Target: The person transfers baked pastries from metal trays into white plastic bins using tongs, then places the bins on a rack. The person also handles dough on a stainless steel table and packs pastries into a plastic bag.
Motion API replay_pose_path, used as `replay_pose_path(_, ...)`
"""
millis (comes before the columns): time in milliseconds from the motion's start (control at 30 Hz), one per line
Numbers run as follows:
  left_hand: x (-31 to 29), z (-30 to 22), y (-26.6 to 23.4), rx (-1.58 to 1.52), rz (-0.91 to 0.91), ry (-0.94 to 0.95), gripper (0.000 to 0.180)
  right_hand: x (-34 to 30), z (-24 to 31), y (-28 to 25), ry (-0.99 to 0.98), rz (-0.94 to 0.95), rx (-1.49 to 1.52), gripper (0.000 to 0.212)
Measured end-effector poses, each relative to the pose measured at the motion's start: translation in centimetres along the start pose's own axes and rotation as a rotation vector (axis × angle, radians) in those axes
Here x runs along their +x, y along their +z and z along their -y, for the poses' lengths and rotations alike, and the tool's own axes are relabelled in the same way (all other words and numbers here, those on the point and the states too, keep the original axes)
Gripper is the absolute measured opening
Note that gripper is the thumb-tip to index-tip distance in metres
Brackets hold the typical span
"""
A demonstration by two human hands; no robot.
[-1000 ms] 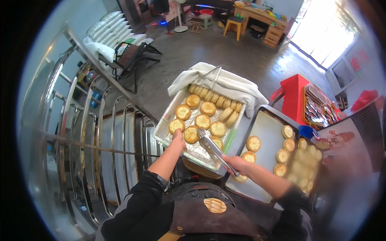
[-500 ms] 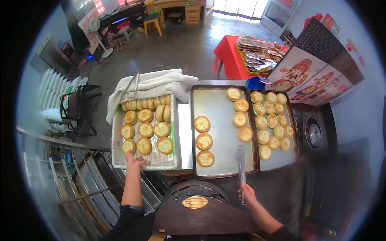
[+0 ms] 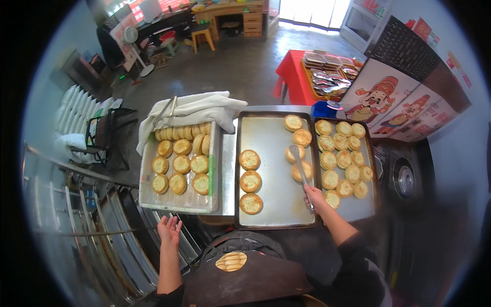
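Note:
My right hand (image 3: 316, 197) grips metal tongs (image 3: 300, 166) whose tips reach a round golden pastry (image 3: 295, 154) on the middle baking tray (image 3: 271, 204). Three more round pastries (image 3: 250, 181) lie in a column on that tray's left side. My left hand (image 3: 169, 228) hangs open, palm up, just below the near edge of the left tray (image 3: 176, 204), touching nothing. The left tray holds several baked pastries (image 3: 181, 165). A right tray (image 3: 358, 207) is filled with several pastries (image 3: 343, 161).
A white cloth (image 3: 192, 110) with a second pair of tongs (image 3: 164, 110) lies at the left tray's far end. A metal tray rack (image 3: 102, 225) stands at my left. A red table (image 3: 296, 71) with goods, a folding chair (image 3: 107, 138) and desks stand farther off.
My view has swung right, from the left tray toward the middle tray. My left hand has come off the left tray's pastries. My right hand has carried the tongs up to the middle tray's pastries.

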State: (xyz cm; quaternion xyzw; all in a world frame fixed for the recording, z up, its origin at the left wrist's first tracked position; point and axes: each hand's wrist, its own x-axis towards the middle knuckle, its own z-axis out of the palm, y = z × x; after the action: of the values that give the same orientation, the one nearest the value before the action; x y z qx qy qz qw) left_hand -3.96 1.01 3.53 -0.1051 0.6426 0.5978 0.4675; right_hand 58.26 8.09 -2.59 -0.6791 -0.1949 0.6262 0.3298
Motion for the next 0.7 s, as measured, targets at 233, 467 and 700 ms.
replay_pose_path(233,-3.4,1.3,-3.4,0.054,0.144,0.073,0.040,-4.4,-0.2,4.0,-0.143,0.065,-0.212,0.028)
replay_pose_path(467,-2.6,-0.9,-0.8,0.250,0.131,0.408,0.035,-8.9,8.1,17.7,-0.182,0.616,-0.550,0.032)
replay_pose_path(700,1.9,-3.7,-0.1,0.371,0.006,0.703,0.042,-5.8,7.0,39.2,0.032,0.883,-0.763,0.039)
